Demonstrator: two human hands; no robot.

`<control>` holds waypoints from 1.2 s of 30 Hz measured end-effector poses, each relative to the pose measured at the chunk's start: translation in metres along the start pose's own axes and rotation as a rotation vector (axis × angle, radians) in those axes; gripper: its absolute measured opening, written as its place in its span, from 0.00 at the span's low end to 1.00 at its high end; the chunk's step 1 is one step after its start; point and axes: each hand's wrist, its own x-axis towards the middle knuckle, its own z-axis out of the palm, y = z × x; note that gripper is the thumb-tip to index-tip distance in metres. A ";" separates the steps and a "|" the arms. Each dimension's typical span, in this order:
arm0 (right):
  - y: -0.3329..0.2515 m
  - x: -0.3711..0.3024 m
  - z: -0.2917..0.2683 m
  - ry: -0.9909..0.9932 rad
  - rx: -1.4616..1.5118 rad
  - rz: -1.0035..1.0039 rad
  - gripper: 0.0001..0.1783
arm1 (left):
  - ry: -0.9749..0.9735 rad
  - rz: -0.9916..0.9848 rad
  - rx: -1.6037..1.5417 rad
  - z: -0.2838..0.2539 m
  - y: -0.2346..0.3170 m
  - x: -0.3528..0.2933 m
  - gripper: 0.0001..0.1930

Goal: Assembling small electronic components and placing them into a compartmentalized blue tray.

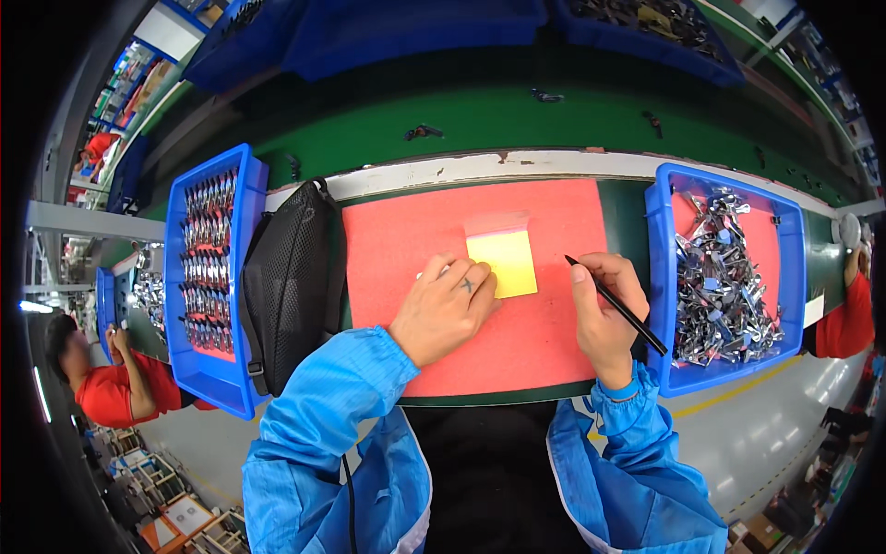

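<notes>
A yellow sticky note pad (508,262) lies on the pink mat (406,222) in front of me. My left hand (452,305) rests at the pad's left edge with its fingers curled. A small pale bit shows by the index finger, but what these fingers hold is mostly hidden. In my right hand (609,314) is a black pen (637,325), pinched between thumb and fingers. Its tip points up and left, a little to the right of the pad and apart from it.
A black mesh bag (293,277) stands left of the mat, beside a blue tray (242,360) of metal clip-like parts in rows. At right, another blue tray (657,222) holds a loose heap of such parts. Beyond runs a green belt (498,115) with scattered pieces. Co-workers in red sit either side.
</notes>
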 end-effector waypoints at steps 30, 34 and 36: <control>0.000 -0.011 -0.012 0.021 0.112 0.152 0.09 | -0.184 0.113 -0.091 -0.011 -0.008 0.019 0.14; -0.009 -0.005 -0.012 0.017 0.182 0.206 0.11 | -0.185 0.095 -0.136 -0.013 -0.011 0.025 0.09; -0.014 -0.004 -0.013 -0.008 0.159 0.228 0.12 | -0.241 0.018 -0.173 -0.018 -0.012 0.029 0.08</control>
